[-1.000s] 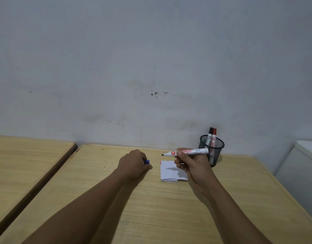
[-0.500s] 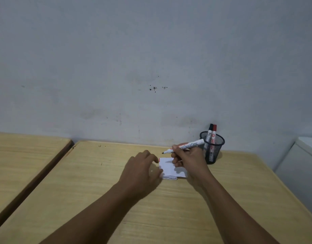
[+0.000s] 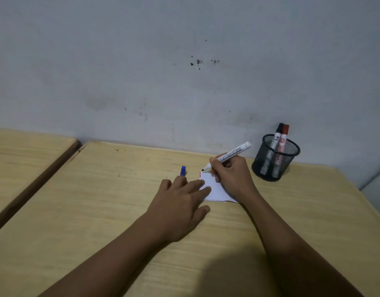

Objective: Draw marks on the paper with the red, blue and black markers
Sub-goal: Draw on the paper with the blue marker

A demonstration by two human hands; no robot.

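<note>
Paper (image 3: 214,188) lies on the worktop (image 3: 99,211) directly under both hands. The left hand (image 3: 180,202) is spread flat, its fingers (image 3: 203,184) pressing the sheet's near-left edge, grasping nothing. The right hand (image 3: 232,176) pinches the uncapped marker (image 3: 228,156), whose long axis slants from its tail up-right of the fingers down-left to the tip, poised at the sheet's far-left corner. A blue cap (image 3: 183,170) lies just beyond the left fingers.

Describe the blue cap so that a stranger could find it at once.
On the wooden table, look just beyond the fingertips of the left hand, left of the white paper. The blue cap lies there alone, the only blue thing.
</note>
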